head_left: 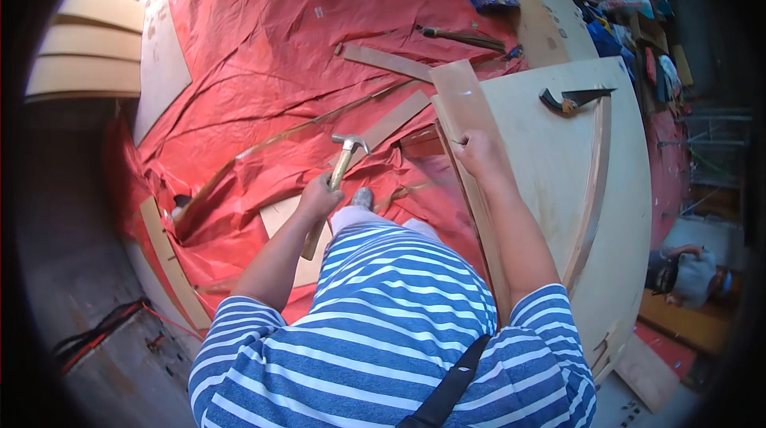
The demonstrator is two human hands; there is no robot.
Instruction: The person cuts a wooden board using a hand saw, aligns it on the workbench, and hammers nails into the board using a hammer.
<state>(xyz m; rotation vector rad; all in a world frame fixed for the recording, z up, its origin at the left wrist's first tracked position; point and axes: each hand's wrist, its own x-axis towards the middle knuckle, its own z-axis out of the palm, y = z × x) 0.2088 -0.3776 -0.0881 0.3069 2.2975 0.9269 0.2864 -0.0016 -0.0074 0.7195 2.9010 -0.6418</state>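
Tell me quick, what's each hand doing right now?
Left hand: closed, holding a hammer by its handle.
Right hand: curled closed at a wooden board; whether it pinches something small, I can't tell.

My left fingers wrap around the wooden handle of a claw hammer, its metal head pointing up and away from me. My right fingers are pinched over a brown plank, with a small thin thing at their tips that I cannot make out. The plank lies along the near edge of a large pale board. Farther right on that board, a black handsaw lies at the far end of a long wooden strip. Red sheeting spreads, wrinkled, ahead of me, and curved pale panels stand at upper left.
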